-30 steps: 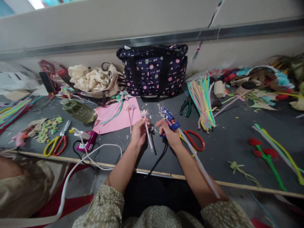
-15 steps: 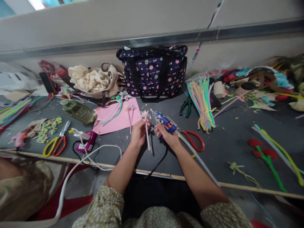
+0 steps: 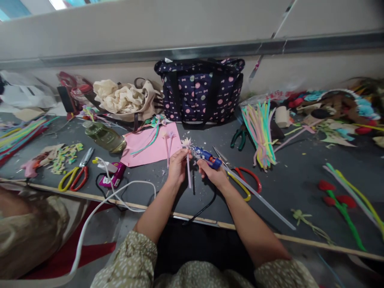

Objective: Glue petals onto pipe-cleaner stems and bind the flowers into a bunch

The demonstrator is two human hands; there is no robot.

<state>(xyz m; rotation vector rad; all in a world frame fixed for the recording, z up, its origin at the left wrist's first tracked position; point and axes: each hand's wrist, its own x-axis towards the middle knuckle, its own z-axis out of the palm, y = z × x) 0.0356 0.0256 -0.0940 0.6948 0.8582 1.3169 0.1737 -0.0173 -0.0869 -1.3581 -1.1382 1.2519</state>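
Between the fingers of my left hand (image 3: 178, 167) is a pale pink pipe-cleaner flower (image 3: 189, 170), its pale bloom up and its stem hanging below. My right hand (image 3: 211, 173) is wrapped around a blue glue gun (image 3: 208, 157); a long clear glue stick (image 3: 264, 201) runs out of its back toward the table edge. The gun's nozzle end points at the bloom, close to my left fingers; whether it touches is hidden by the clutter of small scraps there. Similar finished-looking flowers (image 3: 170, 142) lie on pink paper (image 3: 144, 149) to the left.
Red-and-yellow scissors (image 3: 244, 180) lie beside my right wrist, another pair (image 3: 78, 170) at left. A purple power strip (image 3: 112, 175) with a white cord sits near the front edge. Green pliers (image 3: 239, 139), bundled pipe cleaners (image 3: 260, 134), a bottle (image 3: 105, 137) and a dotted bag (image 3: 201, 92) stand behind.
The glue gun has tilted flatter, and its glue stick has swung out to the right. My left hand still holds the flower. The whole view has shifted slightly.
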